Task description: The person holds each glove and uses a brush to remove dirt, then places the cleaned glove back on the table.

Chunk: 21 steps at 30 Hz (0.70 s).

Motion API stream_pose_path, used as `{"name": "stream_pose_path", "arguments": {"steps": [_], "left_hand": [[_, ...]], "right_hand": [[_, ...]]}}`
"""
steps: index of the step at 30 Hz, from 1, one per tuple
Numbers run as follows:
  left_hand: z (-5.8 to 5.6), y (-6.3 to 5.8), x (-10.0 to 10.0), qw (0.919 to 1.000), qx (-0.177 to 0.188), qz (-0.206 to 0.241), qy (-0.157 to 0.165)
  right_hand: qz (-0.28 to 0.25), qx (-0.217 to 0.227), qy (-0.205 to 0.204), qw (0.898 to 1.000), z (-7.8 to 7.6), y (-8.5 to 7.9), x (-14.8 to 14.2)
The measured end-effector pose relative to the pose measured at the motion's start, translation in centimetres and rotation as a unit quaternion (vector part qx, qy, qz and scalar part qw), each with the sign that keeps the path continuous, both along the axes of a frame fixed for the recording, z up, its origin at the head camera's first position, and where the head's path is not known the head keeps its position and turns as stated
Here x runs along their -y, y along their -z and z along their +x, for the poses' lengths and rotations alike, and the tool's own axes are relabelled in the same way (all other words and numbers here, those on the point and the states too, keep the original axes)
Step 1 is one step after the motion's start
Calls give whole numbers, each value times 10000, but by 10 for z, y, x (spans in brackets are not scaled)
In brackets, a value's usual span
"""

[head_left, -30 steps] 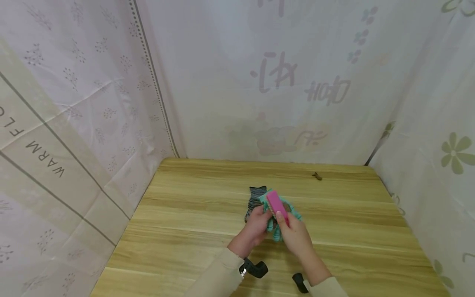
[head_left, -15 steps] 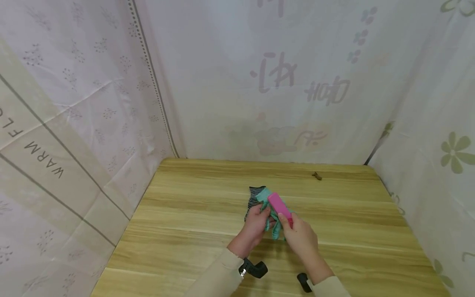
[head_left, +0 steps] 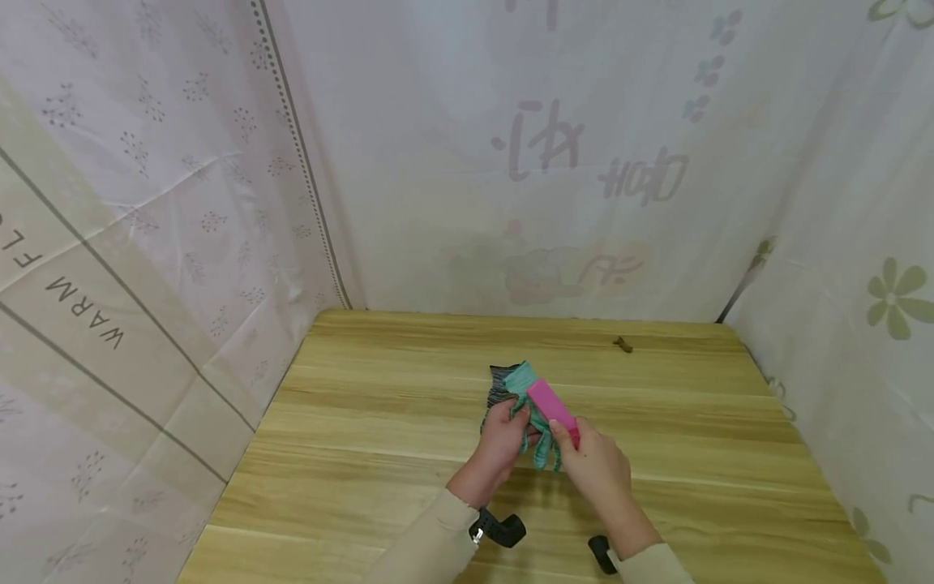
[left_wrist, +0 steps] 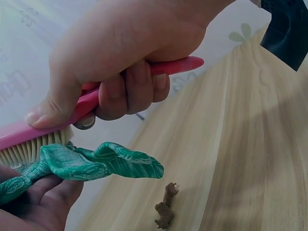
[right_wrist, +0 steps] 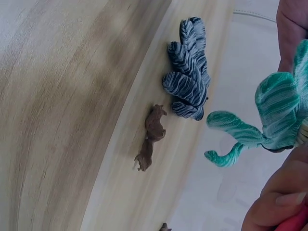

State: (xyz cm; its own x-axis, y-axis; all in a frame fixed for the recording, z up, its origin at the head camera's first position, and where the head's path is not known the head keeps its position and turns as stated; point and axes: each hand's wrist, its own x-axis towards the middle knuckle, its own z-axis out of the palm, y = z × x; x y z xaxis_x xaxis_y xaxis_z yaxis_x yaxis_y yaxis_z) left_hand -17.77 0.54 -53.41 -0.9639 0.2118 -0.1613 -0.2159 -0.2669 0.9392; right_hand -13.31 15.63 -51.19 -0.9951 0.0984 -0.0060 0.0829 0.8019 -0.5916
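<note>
Head view: the left hand (head_left: 500, 444) holds a green glove (head_left: 537, 422), the right hand (head_left: 600, 469) a pink brush (head_left: 552, 405) against it; beyond, leftward, a dark glove (head_left: 499, 386) lies on the table (head_left: 379, 454).

Head view: left hand (head_left: 499, 442) and green glove (head_left: 521, 378) partly covering dark striped glove (head_left: 499, 388); pink brush (head_left: 552, 403) hiding part of green glove and its own bristles (left_wrist: 34, 147); brown bit (head_left: 623, 345) looking too small to identify; sleeves (head_left: 430, 539) running off bottom edge. Left wrist view: left edge cutting pink brush and left hand. Right wrist view: right edge cutting green glove and right hand (right_wrist: 276, 197); second brown bit (right_wrist: 165, 228) barely entering at bottom.
</note>
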Motion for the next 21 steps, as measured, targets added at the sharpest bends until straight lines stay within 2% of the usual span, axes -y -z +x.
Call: {"name": "stream_pose_path", "arguments": {"steps": [5,11,21], "left_hand": [[2,-2,2,9999,-74,-134,-38],[0,0,5,9995,-145,-284,83],[-3,1,8,9992,-148,-289,240]], "right_hand": [[131,-64,-40,9999,-1,2,-2],[298,-32,43,9995,-3,7,-7],[96,16,69,9999,-3,5,-8]]}}
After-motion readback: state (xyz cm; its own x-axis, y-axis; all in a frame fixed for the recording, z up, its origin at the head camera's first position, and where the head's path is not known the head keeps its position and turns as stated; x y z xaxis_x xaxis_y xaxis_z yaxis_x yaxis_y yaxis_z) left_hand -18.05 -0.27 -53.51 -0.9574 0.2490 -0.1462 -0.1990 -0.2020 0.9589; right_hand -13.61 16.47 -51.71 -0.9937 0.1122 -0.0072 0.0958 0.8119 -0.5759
